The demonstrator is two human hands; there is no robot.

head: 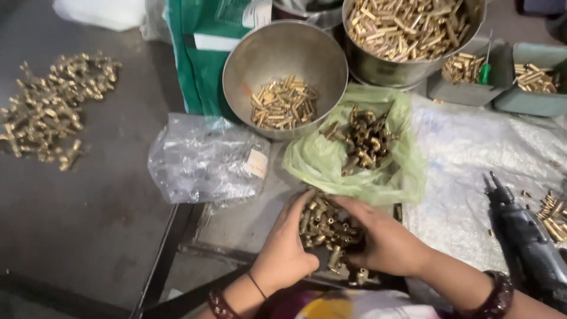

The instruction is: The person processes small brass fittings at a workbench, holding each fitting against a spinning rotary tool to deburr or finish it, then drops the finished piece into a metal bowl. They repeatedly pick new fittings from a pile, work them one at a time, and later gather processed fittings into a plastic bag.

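Your left hand [284, 251] and right hand [383, 241]: both cupped around heap of brass fittings [326, 226], below green bag [360, 153]; container beneath possibly hidden.

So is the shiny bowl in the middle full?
No, the steel bowl is mostly empty: brass pins cover only its bottom.

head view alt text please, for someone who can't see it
Two hands, left hand and right hand, cup a heap of brass fittings between them. Behind sit a green bag of fittings and a steel bowl of brass pins.
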